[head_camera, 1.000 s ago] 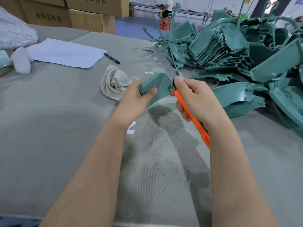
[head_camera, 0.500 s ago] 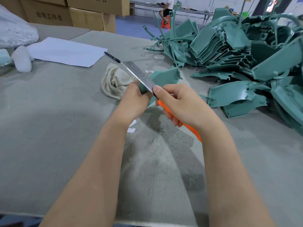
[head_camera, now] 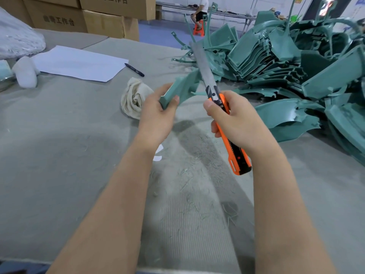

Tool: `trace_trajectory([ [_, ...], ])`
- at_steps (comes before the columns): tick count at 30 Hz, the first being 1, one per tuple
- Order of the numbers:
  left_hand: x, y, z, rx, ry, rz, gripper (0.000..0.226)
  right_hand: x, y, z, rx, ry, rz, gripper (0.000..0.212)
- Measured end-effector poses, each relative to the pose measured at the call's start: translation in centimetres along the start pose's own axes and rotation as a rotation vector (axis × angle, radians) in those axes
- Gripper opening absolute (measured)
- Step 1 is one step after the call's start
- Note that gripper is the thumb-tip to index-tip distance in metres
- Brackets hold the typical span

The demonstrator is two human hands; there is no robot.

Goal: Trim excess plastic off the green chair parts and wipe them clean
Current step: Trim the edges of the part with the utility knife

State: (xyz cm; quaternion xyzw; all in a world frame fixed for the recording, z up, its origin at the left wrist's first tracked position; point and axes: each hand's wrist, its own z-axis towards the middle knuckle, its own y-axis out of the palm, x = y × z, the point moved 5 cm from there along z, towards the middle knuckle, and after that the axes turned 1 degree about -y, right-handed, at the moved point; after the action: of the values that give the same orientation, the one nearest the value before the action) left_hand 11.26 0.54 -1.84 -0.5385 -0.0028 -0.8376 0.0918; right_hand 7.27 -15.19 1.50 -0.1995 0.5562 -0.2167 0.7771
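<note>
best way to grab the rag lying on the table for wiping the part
Pinch the raised folds at the top of the rag, coming straight down from above. It lies crumpled in a heap on the table, so folds stand up ready to pinch. The left hand is nearest but holds the green part.

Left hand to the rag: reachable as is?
Probably yes for reach: the rag lies on the table right beside the left hand, with nothing between them. But that hand grips a green chair part, so it would likely have to set it down first.
</note>
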Motion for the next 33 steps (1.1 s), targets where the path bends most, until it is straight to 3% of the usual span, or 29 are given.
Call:
trace_trajectory([
  [3, -0.6, 0.5, -0.3, -0.043, -0.004, 0.093, 0.029, 0.3, 0.6, 0.2, 0.013, -0.006, 0.032, 0.011],
  [7, -1.0, 0.4, -0.1, -0.06, -0.04, 0.113, 0.032, 2.6, -0.4, 0.7, 0.144, 0.121, -0.002, 0.014],
  [10, -1.1, 0.3, -0.1, -0.071, -0.063, 0.089, 0.032, 3.8, -0.3, 0.7, 0.169, 0.229, 0.161, 0.015],
  [14, -1.1, 0.3, -0.1, -0.105, -0.056, 0.089, 0.034, 3.4, 0.4, 1.0, 0.192, 0.176, 0.155, 0.012],
  [20, -1.0, 0.4, 0.0, -0.114, -0.038, 0.072, 0.042, 3.3, 1.5, 1.1, 0.202, 0.15, -0.031, 0.048],
  [25, -1.0, 0.5, -0.1, -0.132, -0.03, 0.06, 0.048, 3.2, 2.0, 1.3, 0.19, 0.133, -0.094, 0.048],
  [33, -0.9, 0.4, -0.2, -0.144, -0.029, 0.04, 0.05, 3.0, 2.4, 0.8, 0.112, 0.17, 0.095, 0.044],
])
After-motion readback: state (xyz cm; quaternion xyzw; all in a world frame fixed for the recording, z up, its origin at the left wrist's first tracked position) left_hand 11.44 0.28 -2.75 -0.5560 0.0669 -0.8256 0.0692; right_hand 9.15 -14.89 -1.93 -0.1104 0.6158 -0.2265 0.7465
